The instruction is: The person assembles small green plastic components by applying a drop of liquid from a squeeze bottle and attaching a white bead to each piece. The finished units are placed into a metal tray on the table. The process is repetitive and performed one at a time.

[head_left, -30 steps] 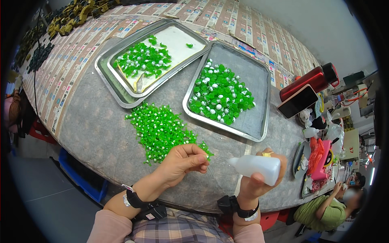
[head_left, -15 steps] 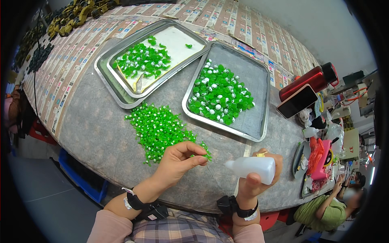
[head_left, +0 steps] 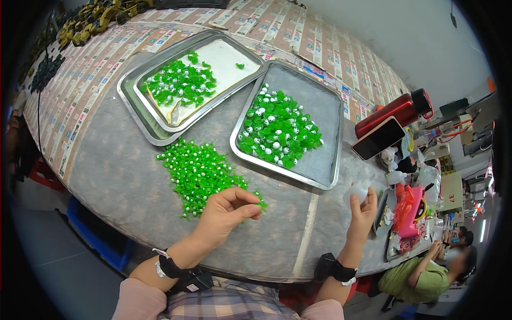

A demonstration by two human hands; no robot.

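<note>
My left hand (head_left: 223, 214) pinches a small green plastic piece (head_left: 262, 205) between thumb and fingertips. Just beyond it on the table spreads a loose pile of small green pieces with white knobs (head_left: 198, 173). Out to the right, my right hand (head_left: 362, 214) grips a translucent white squeeze bottle (head_left: 358, 190), partly covered by the fingers. A metal tray (head_left: 282, 170) holds a heap of green pieces with white eyeball-like balls (head_left: 280, 130). Further left, similar pieces (head_left: 184, 80) lie on a white-bottomed tray (head_left: 154, 118) stacked in another metal tray.
At the right stand a red thermos (head_left: 392, 113) and a phone (head_left: 377, 138) leaning against it. Nearer are a pink tape dispenser (head_left: 410, 213) and cluttered bags. A person in green (head_left: 421, 280) sits at lower right. Yellow toy-like parts (head_left: 88, 24) are heaped at the far left.
My right hand has moved right with the squeeze bottle, away from the left hand. The left hand keeps its pinch on the green piece. The whole view has shifted slightly.
</note>
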